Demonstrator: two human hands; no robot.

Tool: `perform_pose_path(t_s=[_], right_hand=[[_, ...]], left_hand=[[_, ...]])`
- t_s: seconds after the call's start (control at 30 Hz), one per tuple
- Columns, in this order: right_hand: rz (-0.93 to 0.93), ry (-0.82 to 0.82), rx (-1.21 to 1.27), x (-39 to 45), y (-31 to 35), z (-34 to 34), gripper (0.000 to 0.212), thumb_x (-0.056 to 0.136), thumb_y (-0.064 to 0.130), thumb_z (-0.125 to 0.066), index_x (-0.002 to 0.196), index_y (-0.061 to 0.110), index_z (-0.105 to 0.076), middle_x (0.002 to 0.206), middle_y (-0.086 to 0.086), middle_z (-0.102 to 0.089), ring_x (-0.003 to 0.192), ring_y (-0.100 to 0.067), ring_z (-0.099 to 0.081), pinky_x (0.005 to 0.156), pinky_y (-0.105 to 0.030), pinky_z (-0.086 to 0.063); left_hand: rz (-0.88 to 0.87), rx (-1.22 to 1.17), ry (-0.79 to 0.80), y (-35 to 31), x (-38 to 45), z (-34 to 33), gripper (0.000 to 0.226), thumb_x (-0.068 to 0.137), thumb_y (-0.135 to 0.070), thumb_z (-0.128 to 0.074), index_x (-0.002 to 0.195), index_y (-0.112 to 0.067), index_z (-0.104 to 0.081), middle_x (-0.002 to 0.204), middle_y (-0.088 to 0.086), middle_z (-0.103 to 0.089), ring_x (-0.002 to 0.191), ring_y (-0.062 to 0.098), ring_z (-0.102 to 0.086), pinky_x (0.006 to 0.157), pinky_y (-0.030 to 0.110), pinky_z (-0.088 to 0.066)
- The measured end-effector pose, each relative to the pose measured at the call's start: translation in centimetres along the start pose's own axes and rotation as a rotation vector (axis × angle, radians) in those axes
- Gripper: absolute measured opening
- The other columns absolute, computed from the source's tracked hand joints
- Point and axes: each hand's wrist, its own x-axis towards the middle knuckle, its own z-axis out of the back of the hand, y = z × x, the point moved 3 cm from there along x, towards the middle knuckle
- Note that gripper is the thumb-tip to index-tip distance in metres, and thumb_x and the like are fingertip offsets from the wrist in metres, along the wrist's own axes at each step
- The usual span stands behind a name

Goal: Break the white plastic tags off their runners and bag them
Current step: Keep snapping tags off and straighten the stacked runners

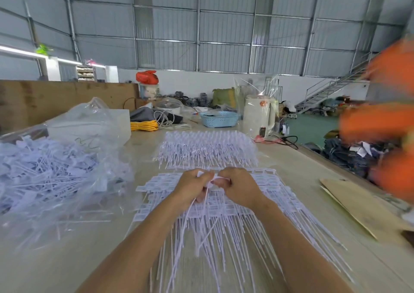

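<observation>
— So, what do the hands have?

— From my feed, my left hand (192, 186) and right hand (238, 186) meet over the near stack of runners (264, 194). Both have fingers curled, pinching the same white tag (214, 180) between them. A thin white tail from it hangs down past my left wrist.

— Where are the rest of the tags?

— Right under the hands, the near stack lies flat on the worktop (107, 243), label ends toward the middle, long tails fanning toward me. Just beyond it sits a second stack of runners (208, 149), also flat. To my left is a clear plastic bag (67, 176), lying open and heaped with loose white tags.

— Anything farther out?

— Beyond the bag, a translucent box (122, 124), then a yellow coiled cord (144, 125). Behind the second stack, a blue basket (219, 119) and a cream kettle (259, 115) in clear wrap. On my right, cardboard (358, 205) lies at the worktop's edge, and a blurred orange shape (385, 122) fills that side; I can't tell what it is.
</observation>
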Motion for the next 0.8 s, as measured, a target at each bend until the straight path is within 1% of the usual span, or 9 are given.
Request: perform_pose_path(t_s=[0.1,0.17,0.27,0.33,0.37,0.43,0.53,0.67,0.8], right_hand=[[0.079,-0.023,-0.134,0.0,0.3,1.0,0.022,0.093,0.012,-0.053,0.075,0.005,-0.064,0.075,0.004,-0.045,0.075,-0.023,-0.055,0.062,-0.029,-0.037],[-0.068,-0.171,0.061,0.0,-0.7,2.9,0.03,0.092,0.006,-0.052,0.063,0.014,-0.055,0.067,0.007,-0.046,0.061,-0.011,-0.05,0.057,-0.027,-0.039],[-0.338,-0.473,1.056,-1.2,-4.3,7.1,0.027,0.091,0.006,-0.049,0.066,0.014,-0.053,0.058,0.005,-0.042,0.044,-0.005,-0.037,0.041,-0.017,-0.034],[-0.272,-0.321,1.567,-1.5,-4.2,7.4,0.02,0.086,0.015,-0.051,0.067,0.013,-0.053,0.056,0.005,-0.038,0.042,-0.006,-0.032,0.037,-0.016,-0.03],[-0.243,-0.206,1.583,-1.4,-3.3,6.6,0.016,0.083,0.019,-0.054,0.067,0.015,-0.053,0.057,0.005,-0.04,0.043,-0.006,-0.033,0.037,-0.016,-0.031],[-0.216,-0.057,1.224,-0.7,-1.3,4.0,0.018,0.084,0.017,-0.059,0.066,0.019,-0.058,0.062,0.004,-0.05,0.05,-0.007,-0.044,0.044,-0.018,-0.039],[-0.094,-0.108,0.68,0.1,0.9,1.2,0.026,0.092,0.01,-0.056,0.068,0.016,-0.064,0.06,0.007,-0.057,0.054,-0.005,-0.052,0.056,-0.022,-0.044],[-0.049,-0.157,0.708,0.0,0.9,0.3,0.014,0.091,0.005,-0.057,0.085,-0.002,-0.066,0.061,-0.005,-0.059,0.048,-0.007,-0.054,0.051,-0.022,-0.044],[-0.085,-0.144,0.777,-0.2,0.9,0.4,0.014,0.087,-0.001,-0.06,0.087,0.009,-0.07,0.055,-0.006,-0.061,0.046,-0.014,-0.055,0.053,-0.028,-0.049]], left_hand=[[0.203,-0.077,0.111,0.0,0.2,-0.3,0.017,0.092,-0.026,-0.059,0.088,-0.009,-0.063,0.045,0.001,-0.05,0.031,0.011,-0.04,0.037,0.015,-0.029],[0.287,-0.121,0.164,0.1,0.2,0.7,0.022,0.092,-0.028,-0.057,0.076,-0.014,-0.056,0.042,0.0,-0.044,0.029,0.01,-0.032,0.034,0.013,-0.026],[0.26,-0.223,0.145,0.6,0.3,2.5,0.023,0.095,-0.028,-0.055,0.079,-0.012,-0.053,0.045,0.0,-0.043,0.032,0.01,-0.032,0.035,0.015,-0.027],[0.169,-0.248,0.112,0.5,0.3,2.2,0.019,0.095,-0.025,-0.056,0.089,-0.007,-0.057,0.051,0.004,-0.052,0.037,0.011,-0.043,0.038,0.018,-0.036],[0.121,-0.25,0.113,0.2,0.2,1.5,0.016,0.094,-0.023,-0.057,0.093,-0.007,-0.058,0.056,0.005,-0.057,0.041,0.011,-0.05,0.041,0.02,-0.042],[0.056,-0.259,0.159,-0.7,-0.1,-0.3,0.015,0.094,-0.023,-0.056,0.097,-0.008,-0.06,0.062,0.005,-0.063,0.049,0.012,-0.058,0.05,0.024,-0.048],[0.077,-0.312,0.205,-1.7,-0.7,-2.0,0.04,0.099,-0.039,-0.042,0.099,-0.007,-0.065,0.065,0.011,-0.066,0.051,0.018,-0.061,0.056,0.028,-0.048],[0.114,-0.28,0.242,-2.2,-1.4,-2.3,0.066,0.095,-0.058,-0.026,0.094,-0.003,-0.062,0.059,0.009,-0.061,0.049,0.018,-0.056,0.053,0.026,-0.045],[0.081,-0.305,0.208,-2.6,-1.3,-2.4,0.057,0.097,-0.034,-0.051,0.139,-0.008,-0.025,0.064,0.009,-0.053,0.051,0.016,-0.048,0.044,0.024,-0.037]])
